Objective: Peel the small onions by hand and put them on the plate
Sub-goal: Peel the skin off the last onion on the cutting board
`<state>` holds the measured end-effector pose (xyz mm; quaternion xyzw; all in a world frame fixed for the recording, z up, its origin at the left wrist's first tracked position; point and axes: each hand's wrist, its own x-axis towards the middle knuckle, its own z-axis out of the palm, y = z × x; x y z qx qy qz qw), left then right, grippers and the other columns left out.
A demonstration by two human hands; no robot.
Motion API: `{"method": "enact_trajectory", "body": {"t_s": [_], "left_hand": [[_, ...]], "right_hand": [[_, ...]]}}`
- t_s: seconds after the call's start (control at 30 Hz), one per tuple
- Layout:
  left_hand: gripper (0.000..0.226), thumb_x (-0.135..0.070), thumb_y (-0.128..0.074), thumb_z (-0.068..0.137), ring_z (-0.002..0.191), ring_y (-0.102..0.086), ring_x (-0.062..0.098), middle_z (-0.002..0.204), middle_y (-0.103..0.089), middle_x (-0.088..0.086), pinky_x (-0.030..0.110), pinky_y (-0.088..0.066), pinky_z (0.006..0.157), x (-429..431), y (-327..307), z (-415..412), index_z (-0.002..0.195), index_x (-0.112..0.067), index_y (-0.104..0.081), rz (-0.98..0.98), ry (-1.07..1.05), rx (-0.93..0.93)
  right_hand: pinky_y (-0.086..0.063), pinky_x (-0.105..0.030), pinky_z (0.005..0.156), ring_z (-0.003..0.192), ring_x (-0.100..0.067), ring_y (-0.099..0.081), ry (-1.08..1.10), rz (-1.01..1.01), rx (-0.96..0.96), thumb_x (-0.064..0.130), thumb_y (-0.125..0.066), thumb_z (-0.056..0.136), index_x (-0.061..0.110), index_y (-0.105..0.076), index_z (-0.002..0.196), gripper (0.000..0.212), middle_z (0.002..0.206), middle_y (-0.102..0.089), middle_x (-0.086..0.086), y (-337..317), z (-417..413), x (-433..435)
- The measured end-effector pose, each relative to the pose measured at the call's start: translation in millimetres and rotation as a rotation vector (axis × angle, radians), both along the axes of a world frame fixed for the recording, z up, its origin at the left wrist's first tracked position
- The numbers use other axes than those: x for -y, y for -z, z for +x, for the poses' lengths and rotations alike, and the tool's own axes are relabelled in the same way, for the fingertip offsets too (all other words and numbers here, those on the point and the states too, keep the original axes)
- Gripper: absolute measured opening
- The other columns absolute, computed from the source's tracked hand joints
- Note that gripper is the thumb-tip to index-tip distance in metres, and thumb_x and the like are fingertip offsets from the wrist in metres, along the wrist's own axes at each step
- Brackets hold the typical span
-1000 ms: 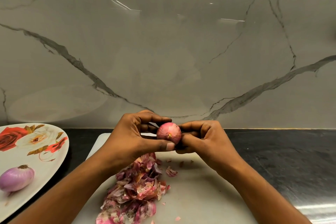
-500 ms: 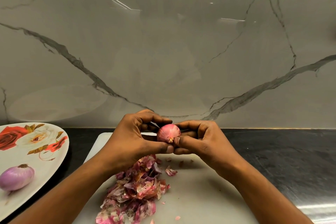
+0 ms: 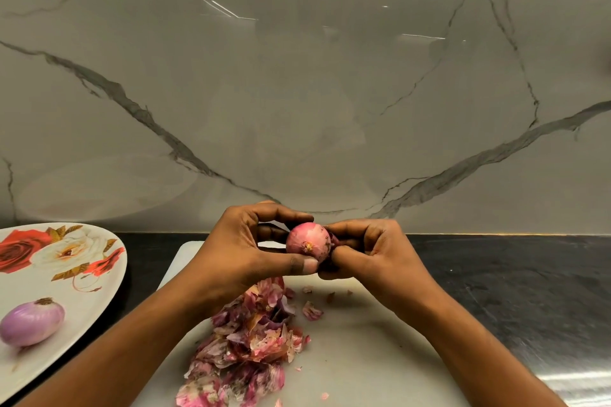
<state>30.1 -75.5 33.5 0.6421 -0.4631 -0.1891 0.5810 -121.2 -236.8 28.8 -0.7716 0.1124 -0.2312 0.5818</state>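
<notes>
Small onion held in the air over the far edge of the cutting board, root end turned to the camera, pink skin mostly on. Gripped by left hand, thumb underneath and fingers curled over the top. Pinched at its right side by right hand, fingertips closed on an apparent dark flap of skin. Judged mid-peel; not ready for the plate.

Risks:
- Slipping. Smooth round bulb, narrow grip, pull directed sideways. If dropped, likely to land on the board or roll off onto the dark surface toward its right edge.
- Tearing the skin into scraps instead of one sheet, leaving dry patches around the root.
- Gouging the flesh with a nail under too much pressure.

Surroundings:
- Heap of pink peel on the board, just beside and partly under the left forearm, with loose flakes scattered nearby.
- Flowered plate at the left edge of the surface, well apart from the hands, carrying one peeled onion toward its near side.
- Between hands and plate, only the left arm and a strip of dark surface; nothing upright seen in the path.
- Marble wall closing off the far edge.
- Worth guarding against: forearm dragging peel toward the plate on the way across.
</notes>
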Motion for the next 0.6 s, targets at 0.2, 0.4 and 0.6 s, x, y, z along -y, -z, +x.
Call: {"method": "enact_trajectory", "body": {"t_s": [0.2,0.4,0.6], "left_hand": [[0.056,-0.008,-0.085,0.073,0.11,-0.076,0.026,0.121,-0.077,0.005,0.034,-0.063,0.092,-0.8,1.8,2.9,0.127,-0.019,-0.073,-0.017,0.075,-0.184],[0.047,-0.002,-0.078,0.084,0.106,-0.076,0.031,0.121,-0.076,0.008,0.04,-0.065,0.089,0.9,1.5,1.4,0.128,-0.016,-0.073,-0.011,0.073,-0.239],[0.047,-0.016,-0.088,0.072,0.106,-0.076,0.022,0.114,-0.078,0.002,0.028,-0.062,0.085,-1.3,4.4,-0.1,0.118,-0.019,-0.077,0.025,0.056,-0.168]], "right_hand": [[-0.066,-0.034,0.077,0.088,-0.028,-0.081,0.008,0.063,0.02,0.0,-0.06,0.102,0.009,-0.078,0.114,0.024,0.094,-0.082,-0.012,-0.5,0.2,2.8],[-0.065,-0.029,0.071,0.084,-0.03,-0.081,0.04,0.113,0.037,0.0,-0.066,0.099,0.006,-0.078,0.109,0.017,0.09,-0.081,-0.015,1.2,3.2,4.4],[-0.065,-0.03,0.071,0.08,-0.028,-0.081,0.065,0.089,0.059,0.0,-0.073,0.094,0.003,-0.079,0.104,0.013,0.087,-0.081,-0.014,0.8,2.9,4.8]]}}
